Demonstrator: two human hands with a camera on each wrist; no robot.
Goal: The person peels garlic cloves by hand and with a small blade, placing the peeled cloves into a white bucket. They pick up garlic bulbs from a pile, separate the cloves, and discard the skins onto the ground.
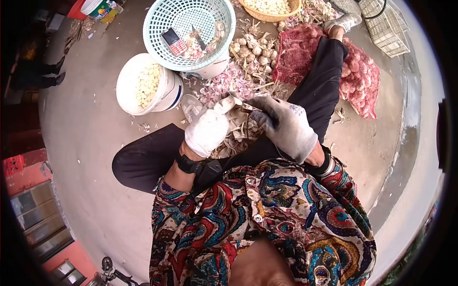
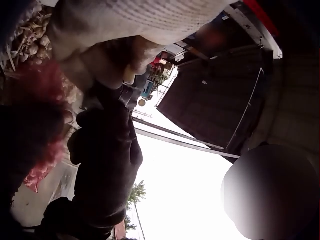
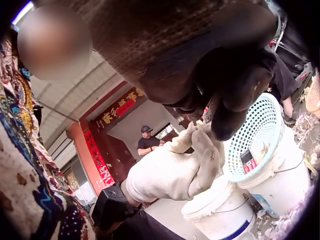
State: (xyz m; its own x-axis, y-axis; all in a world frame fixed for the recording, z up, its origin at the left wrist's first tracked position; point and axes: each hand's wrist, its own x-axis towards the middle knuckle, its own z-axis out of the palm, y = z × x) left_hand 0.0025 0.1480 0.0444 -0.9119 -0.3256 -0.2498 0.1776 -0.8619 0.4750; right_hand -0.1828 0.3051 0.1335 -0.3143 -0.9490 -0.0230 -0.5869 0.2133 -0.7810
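My left hand (image 1: 208,127), in a white glove, pinches a pale garlic clove (image 2: 129,76) at its fingertips, mostly hidden by the fingers. Close against it, my right hand (image 1: 286,125), in a dirty grey glove, grips a small knife (image 1: 246,110); most of the knife is covered by the fingers. Both hands meet over the lap, above garlic skins (image 1: 224,85) heaped on the ground. In the right wrist view the white-gloved fingertips touch the dark fingers of the right glove.
A white bucket (image 1: 125,90) holds peeled cloves. Beside it, a light-blue basket (image 1: 149,24) with a phone (image 1: 174,42) sits on another bucket. Whole garlic bulbs (image 1: 253,50), a red mesh sack (image 1: 360,78) and an orange basket (image 1: 296,10) lie ahead. A person (image 3: 148,142) stands in the background.
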